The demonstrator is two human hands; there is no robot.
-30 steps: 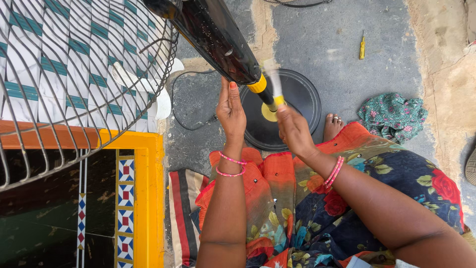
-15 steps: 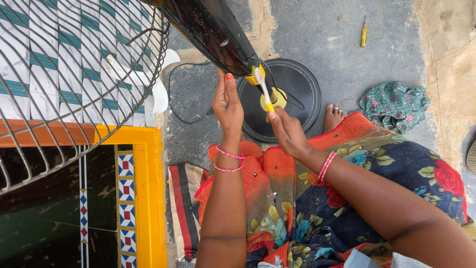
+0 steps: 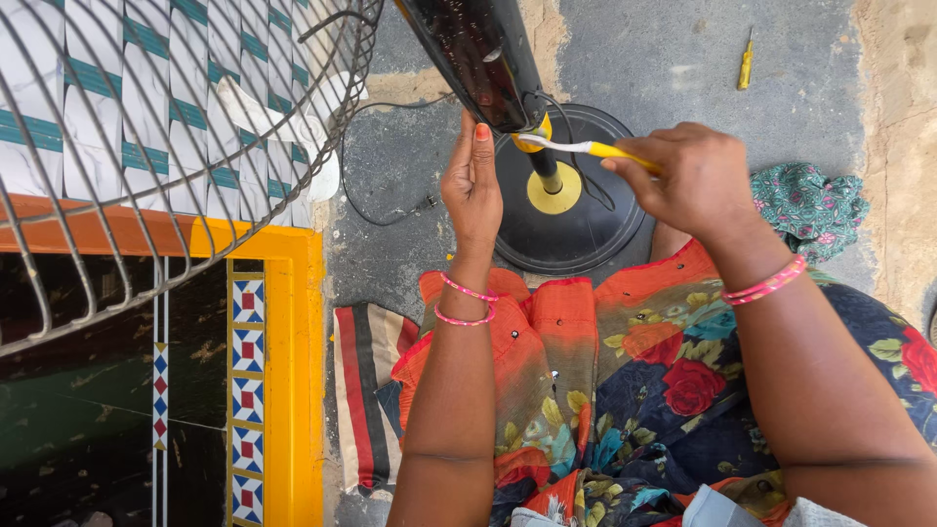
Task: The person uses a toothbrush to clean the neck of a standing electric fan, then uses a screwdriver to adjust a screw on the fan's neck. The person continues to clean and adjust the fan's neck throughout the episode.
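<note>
The right hand (image 3: 688,176) grasps a thin yellow-handled screwdriver (image 3: 586,148) against the black fan pole (image 3: 478,54). The left hand (image 3: 473,185), fingers straight, touches this pole above the round black base (image 3: 586,234).

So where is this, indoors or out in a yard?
Probably a home's outdoor yard or doorstep, in sunlight: rough concrete floor, a painted tiled ledge, and a pedestal fan being worked on at ground level with a yellow screwdriver.

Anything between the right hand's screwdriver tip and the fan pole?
Nothing visible. The right hand holds the yellow screwdriver, its tip already at the fan pole. The left hand rests beside the pole, not across the tip's path.
</note>
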